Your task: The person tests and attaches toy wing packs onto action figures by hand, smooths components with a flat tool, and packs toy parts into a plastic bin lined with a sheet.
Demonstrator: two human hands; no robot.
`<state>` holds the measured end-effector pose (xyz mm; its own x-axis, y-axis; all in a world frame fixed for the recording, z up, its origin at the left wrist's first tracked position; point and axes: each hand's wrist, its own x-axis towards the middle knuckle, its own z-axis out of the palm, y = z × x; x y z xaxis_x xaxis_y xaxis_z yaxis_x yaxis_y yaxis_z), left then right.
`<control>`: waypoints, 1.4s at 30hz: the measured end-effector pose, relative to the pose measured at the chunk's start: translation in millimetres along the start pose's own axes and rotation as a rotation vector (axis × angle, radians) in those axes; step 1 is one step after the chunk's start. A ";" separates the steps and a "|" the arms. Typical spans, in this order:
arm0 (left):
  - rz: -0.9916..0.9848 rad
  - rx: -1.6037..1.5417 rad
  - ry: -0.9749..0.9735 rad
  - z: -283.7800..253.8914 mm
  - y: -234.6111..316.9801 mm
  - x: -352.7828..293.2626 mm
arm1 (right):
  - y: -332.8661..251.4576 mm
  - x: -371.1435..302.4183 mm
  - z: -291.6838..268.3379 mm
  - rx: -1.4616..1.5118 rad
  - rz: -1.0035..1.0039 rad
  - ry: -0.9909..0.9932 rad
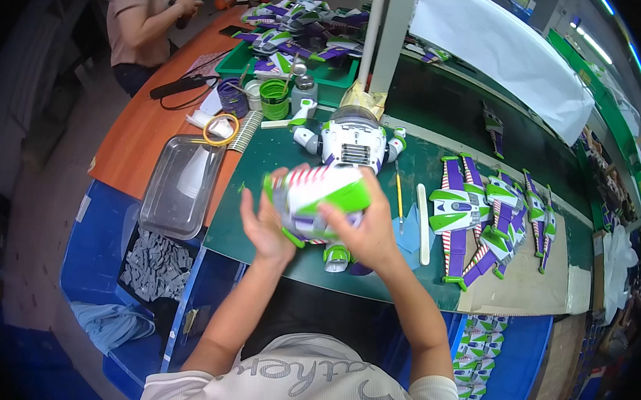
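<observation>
My right hand [370, 233] grips a white, green and purple toy wing pack [321, 196] with red-striped parts, its thumb lying across the front. The pack is slightly blurred. At its left side my left hand [265, 229] is open, fingers spread; whether it touches the pack I cannot tell. Beneath lies a toy space figure [354, 139], white with green and purple trim, a grey slotted panel showing in its body. The held pack and my hands hide its middle. One green-trimmed foot [336, 257] shows near the bench's front edge.
Finished-looking wing packs [476, 211] lie on cardboard at right. A thin brush [400, 194] and white stick [423, 226] lie nearer. Paint pots [274, 99], a clear tray [159, 189] and a heaped green crate [233, 62] stand left and behind. Another person [135, 27] stands far left.
</observation>
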<state>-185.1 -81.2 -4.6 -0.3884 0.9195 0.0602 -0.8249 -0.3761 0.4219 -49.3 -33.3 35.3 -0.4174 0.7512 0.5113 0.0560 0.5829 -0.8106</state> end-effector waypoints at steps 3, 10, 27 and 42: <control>0.066 0.243 -0.187 -20.6 3.9 25.8 | -19.0 -3.5 5.0 -0.386 -0.160 -0.151; -0.125 0.117 -0.193 -40.3 -13.1 48.8 | -23.7 -1.0 10.2 -0.594 -0.303 -0.136; 0.071 0.443 0.403 -35.1 -77.4 92.7 | 97.6 103.4 -3.4 -0.777 -0.206 0.082; -0.179 0.480 -0.031 -69.8 -73.3 149.8 | 106.7 123.9 -11.5 -0.758 -0.113 -0.015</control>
<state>-211.6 76.2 -89.7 -0.2404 0.9703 -0.0271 -0.5932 -0.1247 0.7953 -84.6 125.5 15.4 -0.4692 0.6735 0.5712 0.6172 0.7127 -0.3334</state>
